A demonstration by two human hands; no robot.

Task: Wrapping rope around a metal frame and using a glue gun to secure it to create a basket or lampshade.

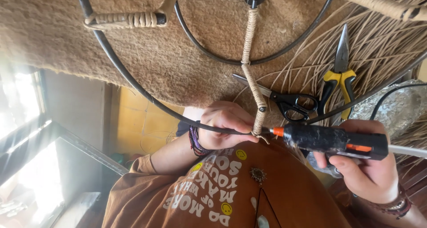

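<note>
Left hand (224, 125) pinches cord-wrapped spoke (253, 83) onto black metal hoop (133, 83); right hand (369, 168) grips black glue gun (331, 141), nozzle at joint. Scissors (284, 101), pliers (339, 74) nearby.

The black metal hoop (133, 83) is running off the top edge at eleven o'clock and off the right edge at three o'clock, so its full round is not showing. The glue gun (331, 141) is hiding part of the right hand (371, 174), and its stick is leaving the frame at three o'clock. The scissors (284, 101) are lying partly behind the wrapped spoke (251, 61). The window at nine o'clock is glaring too brightly, perhaps hiding a sill.
</note>
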